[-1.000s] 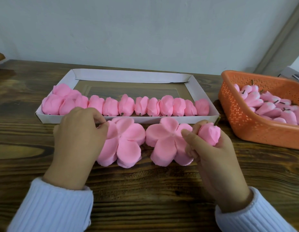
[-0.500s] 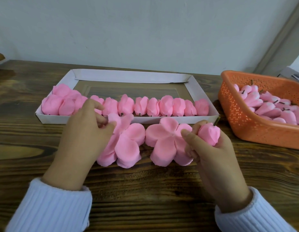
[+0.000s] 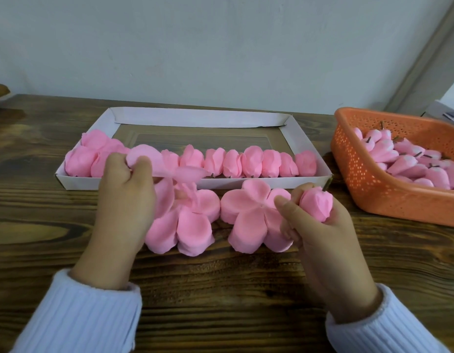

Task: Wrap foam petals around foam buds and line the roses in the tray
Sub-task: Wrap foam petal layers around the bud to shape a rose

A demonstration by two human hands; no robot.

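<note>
Two hands worked with pink foam flowers on a wooden table.

The wooden table (image 3: 220,289) held a white cardboard tray (image 3: 200,117) at the back. An orange basket (image 3: 388,200) sat to the right of the tray, full of pink foam buds (image 3: 409,161). A row of roses (image 3: 251,164) lay side by side along the tray's near wall. Just in front of the tray, two piles of flat petals sat next to each other, the left pile (image 3: 192,225) and the right pile (image 3: 248,217). The left hand (image 3: 124,200) pinched one petal piece (image 3: 144,156) and held it up over the left pile, so it hid some of the roses behind it. The right hand (image 3: 322,238) was curled round one bud (image 3: 316,203), just over the edge of the right pile. The hands were apart.
</note>
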